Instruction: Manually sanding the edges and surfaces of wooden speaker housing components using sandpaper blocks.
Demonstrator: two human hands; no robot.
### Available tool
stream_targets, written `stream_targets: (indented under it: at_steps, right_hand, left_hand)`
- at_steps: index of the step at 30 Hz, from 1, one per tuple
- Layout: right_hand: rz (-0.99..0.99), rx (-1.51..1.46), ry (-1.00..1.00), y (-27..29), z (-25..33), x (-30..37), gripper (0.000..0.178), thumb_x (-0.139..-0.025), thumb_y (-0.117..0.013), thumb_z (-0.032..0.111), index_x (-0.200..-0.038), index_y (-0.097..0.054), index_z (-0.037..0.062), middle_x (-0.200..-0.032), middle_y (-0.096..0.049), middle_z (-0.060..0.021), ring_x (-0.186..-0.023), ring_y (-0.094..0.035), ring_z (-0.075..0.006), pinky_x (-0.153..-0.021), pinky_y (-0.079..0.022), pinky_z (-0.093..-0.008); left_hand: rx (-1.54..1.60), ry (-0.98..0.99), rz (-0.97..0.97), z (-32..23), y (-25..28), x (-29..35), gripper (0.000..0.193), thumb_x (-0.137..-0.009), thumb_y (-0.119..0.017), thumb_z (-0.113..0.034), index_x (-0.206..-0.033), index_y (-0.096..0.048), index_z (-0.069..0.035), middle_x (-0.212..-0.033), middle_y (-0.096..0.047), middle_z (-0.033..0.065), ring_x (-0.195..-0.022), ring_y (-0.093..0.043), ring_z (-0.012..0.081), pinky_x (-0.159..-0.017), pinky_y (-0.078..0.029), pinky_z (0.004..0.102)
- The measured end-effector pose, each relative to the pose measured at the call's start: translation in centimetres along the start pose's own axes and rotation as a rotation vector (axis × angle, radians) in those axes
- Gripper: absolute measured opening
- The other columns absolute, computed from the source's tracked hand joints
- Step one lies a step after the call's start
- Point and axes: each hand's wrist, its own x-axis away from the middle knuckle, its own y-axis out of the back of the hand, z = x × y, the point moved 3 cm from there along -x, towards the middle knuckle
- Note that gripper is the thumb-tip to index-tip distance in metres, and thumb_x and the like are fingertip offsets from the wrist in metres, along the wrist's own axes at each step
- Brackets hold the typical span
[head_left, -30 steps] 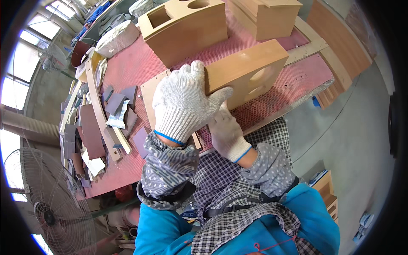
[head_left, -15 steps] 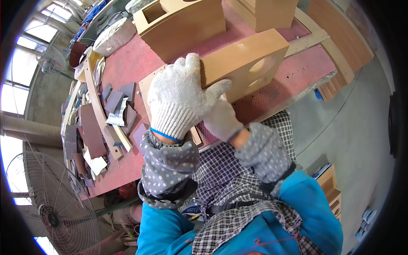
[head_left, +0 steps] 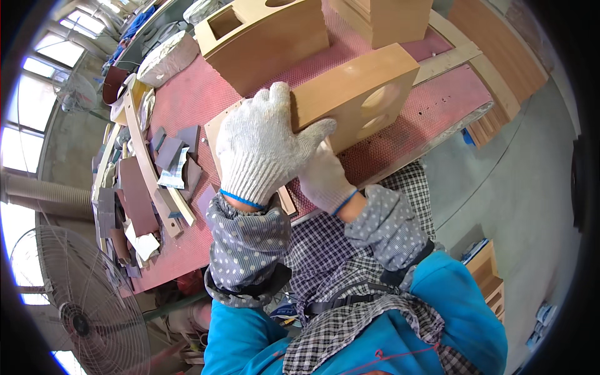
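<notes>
wooden block [head_left: 351, 94], smooth-topped, round-holed, against the knit-gloved left hand [head_left: 259, 147]

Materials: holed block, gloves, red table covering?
Holed block: likely wood or fibreboard, smooth satin; brown faces, crisp edges. Left glove, right glove: knitted yarn, probably cotton, matt; left shows ribbing. Red table covering: perhaps rubber or plastic, matt; fine repeating texture.

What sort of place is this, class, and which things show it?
Likely a woodworking shop: a wooden piece with round openings is being handled, sandpaper-like sheets lie on the red-topped bench, and a ribbed duct runs nearby.
</notes>
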Motion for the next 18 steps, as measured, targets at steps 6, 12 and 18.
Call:
stream_targets:
  at_steps: [6,12,18]
  right_hand:
    - [-0.956,0.234,0.256,-3.4,-0.9,1.7,0.043,-0.098,-0.057,0.019,-0.131,-0.064,-0.0069,-0.134,-0.064,-0.0238,-0.134,-0.06,-0.0389,-0.117,-0.044,-0.0483]
    - [-0.64,0.431,0.108,-1.0,0.1,1.6,0.033,-0.099,-0.057,0.024,-0.121,-0.066,0.0014,-0.111,-0.064,-0.0106,-0.108,-0.065,-0.0283,-0.098,-0.049,-0.0432]
    - [-0.956,0.467,0.283,-1.8,-0.7,0.8,0.018,-0.092,-0.062,0.017,-0.102,-0.071,0.005,-0.099,-0.067,-0.0153,-0.09,-0.068,-0.0309,-0.077,-0.054,-0.0458]
  left_hand:
    - [-0.038,0.009,0.038,-0.8,0.7,-0.1,0.067,-0.087,-0.081,-0.061,-0.107,-0.068,0.002,-0.096,-0.074,0.0229,-0.091,-0.076,0.0408,-0.081,-0.061,0.0492]
    - [-0.015,-0.039,-0.057,-0.1,0.0,0.1,0.063,-0.083,-0.085,-0.059,-0.103,-0.065,-0.002,-0.088,-0.071,0.0205,-0.085,-0.073,0.0432,-0.074,-0.057,0.051]
    - [-0.046,-0.034,-0.053,0.2,-0.2,0.0,0.063,-0.083,-0.084,-0.059,-0.104,-0.066,-0.003,-0.088,-0.071,0.0203,-0.086,-0.073,0.0428,-0.074,-0.057,0.0511]
